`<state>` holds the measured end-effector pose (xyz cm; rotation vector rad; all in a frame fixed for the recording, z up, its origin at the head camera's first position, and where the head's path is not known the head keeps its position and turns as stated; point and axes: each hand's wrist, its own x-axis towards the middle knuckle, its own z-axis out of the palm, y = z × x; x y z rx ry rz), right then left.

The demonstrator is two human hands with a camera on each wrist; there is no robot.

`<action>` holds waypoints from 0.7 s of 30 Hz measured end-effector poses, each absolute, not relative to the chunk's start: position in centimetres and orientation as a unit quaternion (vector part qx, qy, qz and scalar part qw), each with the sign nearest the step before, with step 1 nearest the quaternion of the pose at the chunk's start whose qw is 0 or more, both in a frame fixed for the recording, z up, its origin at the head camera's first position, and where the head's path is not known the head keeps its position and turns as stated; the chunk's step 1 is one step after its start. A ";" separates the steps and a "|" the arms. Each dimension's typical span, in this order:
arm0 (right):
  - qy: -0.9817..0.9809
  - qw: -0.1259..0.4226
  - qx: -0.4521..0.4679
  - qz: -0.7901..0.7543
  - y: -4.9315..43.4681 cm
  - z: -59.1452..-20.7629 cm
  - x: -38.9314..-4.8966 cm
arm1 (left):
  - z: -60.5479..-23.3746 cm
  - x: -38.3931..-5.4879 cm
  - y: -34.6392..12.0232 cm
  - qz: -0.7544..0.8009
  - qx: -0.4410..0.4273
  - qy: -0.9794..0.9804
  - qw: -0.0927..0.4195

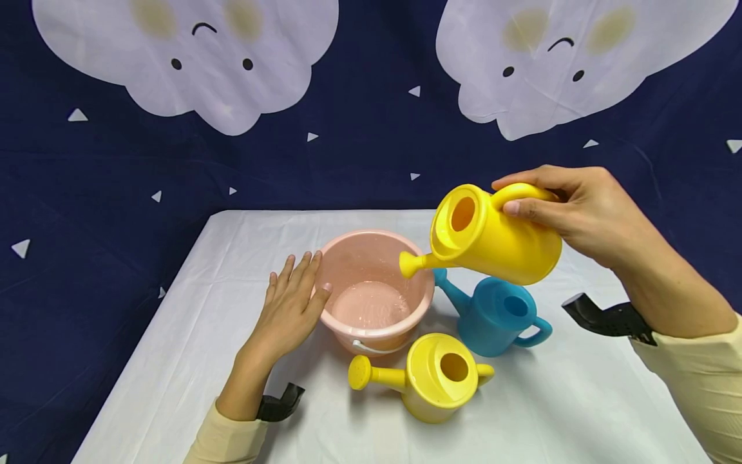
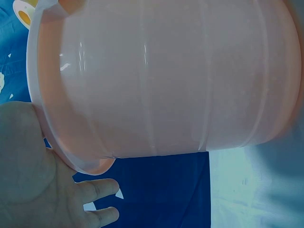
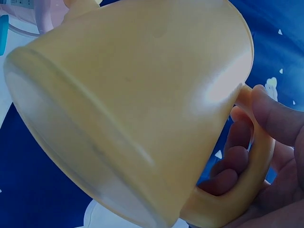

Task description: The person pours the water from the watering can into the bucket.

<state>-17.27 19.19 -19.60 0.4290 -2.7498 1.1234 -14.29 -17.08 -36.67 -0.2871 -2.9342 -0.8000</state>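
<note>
Held up by its handle, a yellow watering can (image 1: 504, 241) tilts to the left, its spout end over the right side of a pink bucket (image 1: 373, 330). My right hand (image 1: 591, 206) grips that handle, fingers curled through it in the right wrist view. At the bucket's left rim my left hand (image 1: 292, 306) rests with its fingers extended. The left wrist view shows the bucket wall (image 2: 171, 80) close up, with the palm (image 2: 28, 161) against the rim. A shallow layer of water (image 1: 371, 306) covers the bucket's bottom.
A second yellow watering can (image 1: 437, 386) stands in front of the bucket, its spout pointing left. To the bucket's right is a blue watering can (image 1: 495, 322), under the raised one. All stand on a white-covered table (image 1: 191, 361) before a dark blue cloth (image 1: 371, 161) with clouds.
</note>
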 end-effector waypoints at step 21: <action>-0.918 0.070 0.163 0.356 18.1 -18.9 -17.3 | -36.7 -14.3 -17.1 -0.263 -0.094 -0.959 0.044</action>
